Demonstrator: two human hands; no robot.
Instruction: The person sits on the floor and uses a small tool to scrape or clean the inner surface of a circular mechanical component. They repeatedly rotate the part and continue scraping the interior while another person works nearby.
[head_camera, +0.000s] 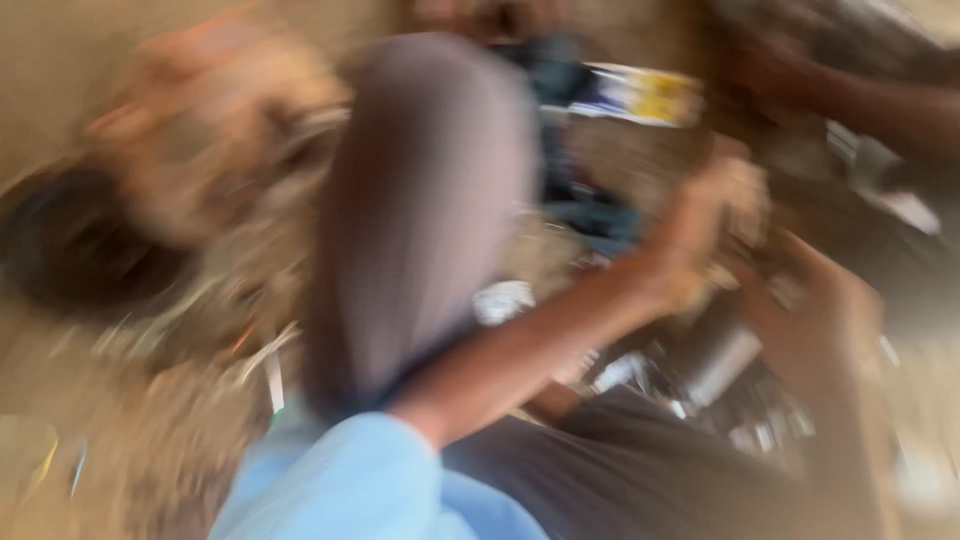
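A: Everything is smeared with motion blur. What can you make out?

B: The person sits low, a knee in grey cloth (420, 210) raised in the middle of the view and a light blue sleeve (350, 480) at the bottom. The left hand (700, 235) reaches forward past the knee; the right hand (815, 320) is just beside it, to the right and a little lower.

A: What are they working on?

B: A cluster of dark and shiny metal parts (715, 360) lies just below and between the two hands, over the dark trousers. The left hand looks curled around something pale and grimy, but I cannot tell what it is, or how tightly the fingers close. The right hand seems half curled near the metal; whether it grips anything I cannot tell either.

A: Anything else nearby?

B: A dark round shape (70, 240) on the sandy floor (40, 90) at the left, a flat blue, white and yellow packet (635, 95) beyond the knee, and another person's arm (880, 100) at the top right, well apart from the two hands.

A: How would you handle it well?

B: I'd judge it best to hold the head steady, brace the metal parts against the lap, and let one hand anchor while the other works.
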